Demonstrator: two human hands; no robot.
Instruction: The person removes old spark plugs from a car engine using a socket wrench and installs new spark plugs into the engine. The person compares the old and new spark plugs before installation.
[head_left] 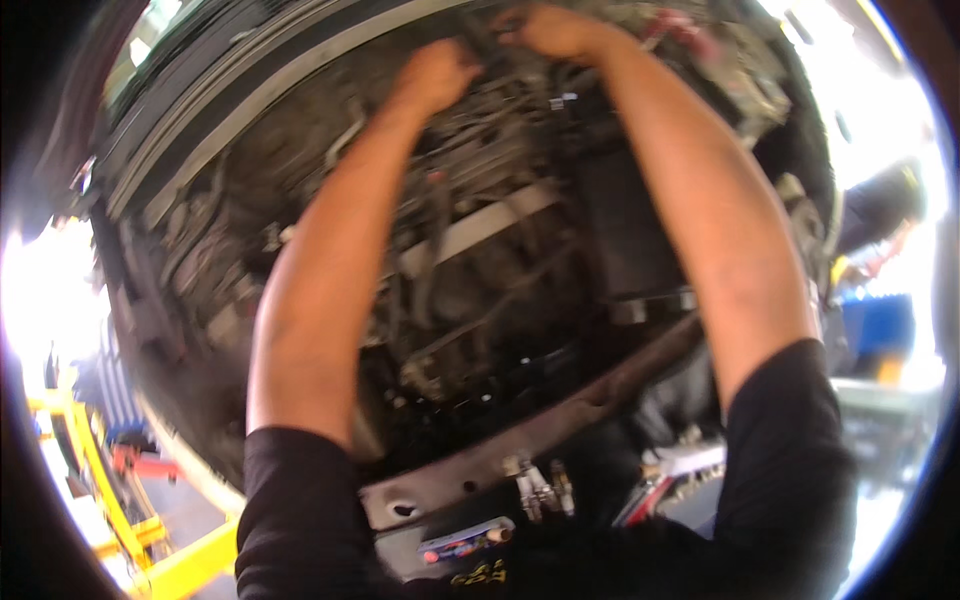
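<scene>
Both my arms reach deep into a car's engine bay, to its far side. My left hand is closed, its fingers curled in toward the dark engine parts; what they grip, if anything, is blurred. Farther back and to the right, my right hand points leftward with bent fingers around a dark part that I cannot make out. A gap with dark hoses or tubes lies between the two hands. Below my right hand sits a black box-shaped part.
A metal crossmember runs along the near edge, with a latch at its middle. Long trim strips cross the far left. A yellow metal frame and a red jack-like tool stand at lower left. Something blue is at right.
</scene>
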